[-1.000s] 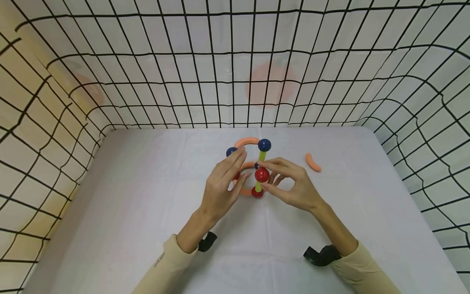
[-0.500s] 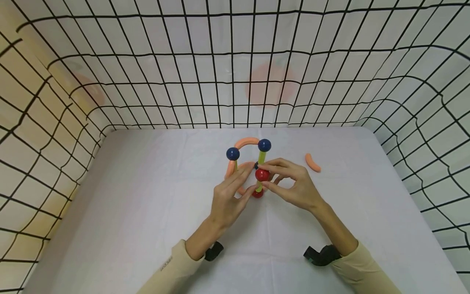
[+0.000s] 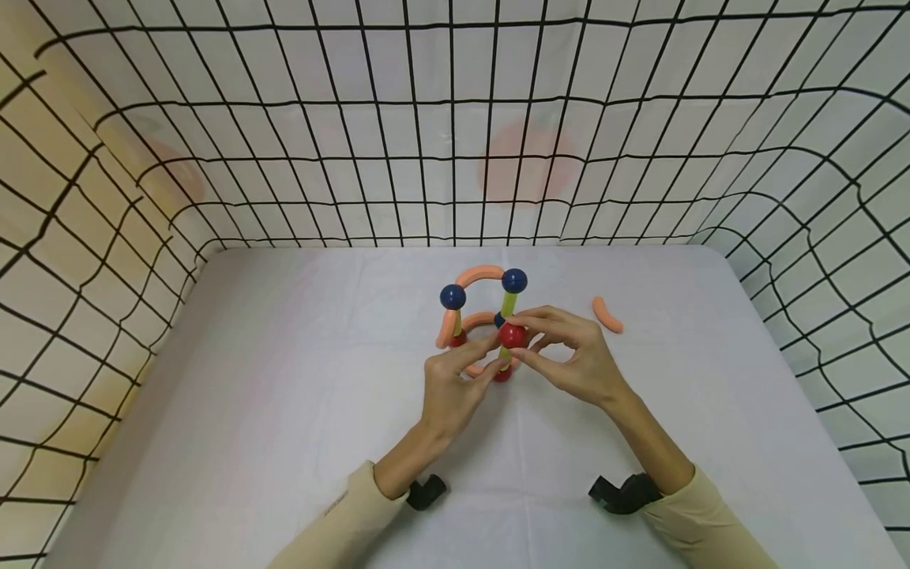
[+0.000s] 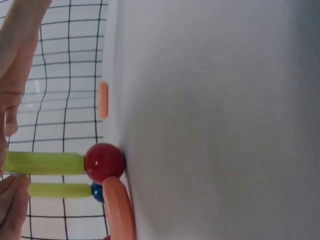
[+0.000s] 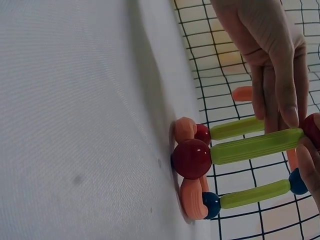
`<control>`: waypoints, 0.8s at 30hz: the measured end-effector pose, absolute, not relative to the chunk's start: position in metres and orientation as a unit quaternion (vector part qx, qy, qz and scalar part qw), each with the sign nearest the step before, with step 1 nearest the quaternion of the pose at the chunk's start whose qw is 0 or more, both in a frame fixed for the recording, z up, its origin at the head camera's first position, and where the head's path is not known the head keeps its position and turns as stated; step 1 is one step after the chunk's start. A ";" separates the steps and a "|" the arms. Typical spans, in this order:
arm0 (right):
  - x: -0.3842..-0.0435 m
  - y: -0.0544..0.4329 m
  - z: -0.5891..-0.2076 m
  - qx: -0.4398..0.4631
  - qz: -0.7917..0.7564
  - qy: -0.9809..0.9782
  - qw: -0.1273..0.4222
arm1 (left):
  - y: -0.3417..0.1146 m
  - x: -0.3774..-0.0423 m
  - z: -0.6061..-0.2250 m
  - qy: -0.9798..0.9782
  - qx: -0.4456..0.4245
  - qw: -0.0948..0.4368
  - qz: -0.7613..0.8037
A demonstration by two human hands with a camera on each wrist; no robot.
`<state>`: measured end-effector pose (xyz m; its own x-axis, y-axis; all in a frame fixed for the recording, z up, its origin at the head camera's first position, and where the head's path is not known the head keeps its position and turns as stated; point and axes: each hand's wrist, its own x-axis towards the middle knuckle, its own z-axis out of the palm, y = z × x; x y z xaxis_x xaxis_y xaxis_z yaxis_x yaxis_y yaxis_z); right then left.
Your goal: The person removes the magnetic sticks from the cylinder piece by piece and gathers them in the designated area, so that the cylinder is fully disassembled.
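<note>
A frame of magnetic sticks and balls stands on the white table. Its yellow-green sticks rise upright from red and blue balls, and curved orange sticks join balls at the base and top. My right hand pinches the red ball atop the nearest upright. Just below that ball, my left hand pinches the upright between thumb and fingers. Two blue balls cap the other uprights. From the left one, another curved orange stick slopes down with its near end free. The left fingertips partly hide the base.
One loose curved orange stick lies on the table right of the frame. Black wire mesh walls the back and both sides. A black wrist camera sits by each sleeve.
My left hand has moved right and toward me, from the left blue ball to the near upright, uncovering that ball and its sloping orange stick. My right hand stays at the red ball.
</note>
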<state>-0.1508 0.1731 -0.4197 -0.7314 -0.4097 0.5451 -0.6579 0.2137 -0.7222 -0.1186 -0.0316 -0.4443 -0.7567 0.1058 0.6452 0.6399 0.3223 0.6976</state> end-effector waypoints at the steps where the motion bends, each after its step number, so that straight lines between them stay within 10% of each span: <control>1: -0.151 0.173 -0.420 0.345 0.526 -0.769 0.117 | -0.030 -0.119 -0.445 -0.773 -0.239 0.253 -0.531; 24: -0.153 0.178 -0.421 0.303 0.581 -0.751 0.086 | -0.029 -0.126 -0.447 -0.788 -0.225 0.270 -0.505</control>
<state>-0.1530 0.1783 -0.4215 -0.8013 -0.3562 0.4807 -0.5549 0.1418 -0.8198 -0.1262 -0.0288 -0.4465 -0.7527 0.0823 0.6532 0.6278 0.3885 0.6745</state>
